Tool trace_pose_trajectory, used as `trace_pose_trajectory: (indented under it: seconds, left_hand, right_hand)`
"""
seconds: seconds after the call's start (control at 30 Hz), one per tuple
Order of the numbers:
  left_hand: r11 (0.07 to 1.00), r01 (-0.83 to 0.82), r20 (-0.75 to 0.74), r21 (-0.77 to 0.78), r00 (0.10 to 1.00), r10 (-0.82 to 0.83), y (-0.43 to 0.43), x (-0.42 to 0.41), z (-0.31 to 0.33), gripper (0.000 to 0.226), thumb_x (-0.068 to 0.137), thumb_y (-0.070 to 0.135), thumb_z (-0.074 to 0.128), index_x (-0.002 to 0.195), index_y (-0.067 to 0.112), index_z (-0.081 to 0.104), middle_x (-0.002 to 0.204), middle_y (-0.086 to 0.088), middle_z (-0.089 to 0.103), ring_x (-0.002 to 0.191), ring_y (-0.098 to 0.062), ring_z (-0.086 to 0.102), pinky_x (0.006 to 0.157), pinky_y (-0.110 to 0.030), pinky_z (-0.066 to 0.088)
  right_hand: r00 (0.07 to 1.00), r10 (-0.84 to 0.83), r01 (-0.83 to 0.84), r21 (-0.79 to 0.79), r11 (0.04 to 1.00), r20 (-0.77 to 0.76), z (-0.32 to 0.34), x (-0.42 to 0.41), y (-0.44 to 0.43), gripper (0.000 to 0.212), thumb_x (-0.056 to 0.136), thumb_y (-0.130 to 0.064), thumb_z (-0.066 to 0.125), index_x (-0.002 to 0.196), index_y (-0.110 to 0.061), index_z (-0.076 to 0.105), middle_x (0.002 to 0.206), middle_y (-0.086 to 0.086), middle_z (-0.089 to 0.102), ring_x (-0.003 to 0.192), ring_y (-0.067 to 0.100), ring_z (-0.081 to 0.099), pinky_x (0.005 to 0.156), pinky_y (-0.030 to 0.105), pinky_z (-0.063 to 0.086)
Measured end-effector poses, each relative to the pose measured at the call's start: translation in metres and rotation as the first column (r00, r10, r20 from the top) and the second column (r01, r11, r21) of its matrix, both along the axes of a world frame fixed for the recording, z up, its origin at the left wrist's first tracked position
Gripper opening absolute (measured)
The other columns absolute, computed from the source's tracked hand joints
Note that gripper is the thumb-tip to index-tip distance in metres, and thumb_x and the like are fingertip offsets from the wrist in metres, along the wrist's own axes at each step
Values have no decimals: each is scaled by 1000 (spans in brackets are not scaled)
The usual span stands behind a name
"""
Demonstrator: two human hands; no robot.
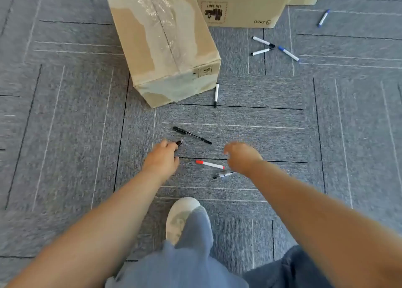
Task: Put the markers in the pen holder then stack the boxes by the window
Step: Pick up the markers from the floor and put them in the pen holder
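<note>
While the left hand clasps a black marker in its fingers, right hand blurred, fingers' state unclear, red-capped marker at its 9 o'clock, taped cardboard box at 12 o'clock.

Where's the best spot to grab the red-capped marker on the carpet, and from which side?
Pinch the red-capped marker at the middle of its white barrel, coming down from above, across its width. It lies flat on the carpet, so only its long sides are open. The right hand is nearest; the left hand grips a black marker.
</note>
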State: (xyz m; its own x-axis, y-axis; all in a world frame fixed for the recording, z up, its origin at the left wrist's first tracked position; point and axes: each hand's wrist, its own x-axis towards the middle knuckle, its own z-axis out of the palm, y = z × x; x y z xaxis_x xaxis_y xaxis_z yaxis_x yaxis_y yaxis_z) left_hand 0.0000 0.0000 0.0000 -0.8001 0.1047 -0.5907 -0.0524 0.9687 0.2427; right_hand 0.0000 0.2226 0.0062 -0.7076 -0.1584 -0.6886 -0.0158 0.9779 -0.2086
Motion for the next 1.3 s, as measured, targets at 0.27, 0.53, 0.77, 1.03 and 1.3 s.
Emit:
trace_pose_trajectory:
  seconds: [0.27, 0.53, 0.77, 1.03, 1.3]
  left_hand:
    - [976, 3, 86, -216, 996, 16, -4, 2, -40, 48, 94, 25, 47, 138, 13, 33, 138, -11, 37, 124, -29, 42, 95, -42, 44]
    - [951, 8, 131, -308, 991, 34, 4, 3, -62, 45, 92, 10, 50, 134, 10, 35, 134, -13, 44, 118, -30, 47, 89, -43, 47]
    - [919, 122, 182, -375, 982, -56, 4, 11, -69, 41, 91, 11, 53, 130, 10, 39, 129, -14, 47, 115, -29, 49, 88, -41, 47]
    - [910, 171, 178, -378, 978, -109, 12, 9, -70, 32, 93, 7, 46, 125, 6, 42, 121, -14, 51, 108, -29, 53, 82, -40, 46]
    - [965, -25, 181, -261, 981, 75, 8, 4, -65, 28, 95, 18, 44, 119, 6, 35, 115, -14, 50, 81, -29, 55, 62, -36, 41]
  right_hand:
    - [981, 184, -192, 152, 969, 68, -42, 22, 5, 49, 85, 1, 56, 131, -10, 45, 130, 8, 50, 121, 25, 49, 97, 37, 48]
    - [968, 252, -252, 162, 954, 18, -65, 39, 18, 48, 84, 0, 57, 129, -11, 45, 124, 6, 53, 115, 24, 49, 89, 34, 51]
    - [974, 227, -223, 156, 962, -10, -71, 49, 19, 55, 83, -2, 59, 134, -8, 39, 130, 11, 50, 123, 27, 46, 107, 41, 40]
    - [994, 26, -28, -21, 999, -102, -65, 37, -6, 34, 88, -2, 43, 122, -9, 43, 119, 12, 47, 92, 25, 57, 74, 35, 57]
    - [991, 109, -108, 24, 994, -72, -76, 12, -38, 48, 83, 9, 53, 127, -7, 41, 130, 14, 43, 85, 28, 63, 57, 30, 45]
